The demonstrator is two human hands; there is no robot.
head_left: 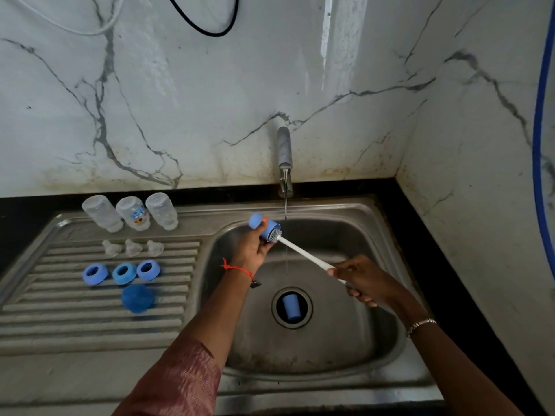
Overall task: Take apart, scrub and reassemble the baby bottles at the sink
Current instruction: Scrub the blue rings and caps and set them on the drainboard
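Here, the middle bottle bears a cartoon print.

Dim, even indoor light, wide-angle view.
Glare streak on marble wall; frame edges bow; left hand slightly blurred.

A home kitchen — a steel sink with ribbed drainboard set in a black tabletop, a running tap and stained marble-look wall tiles behind.
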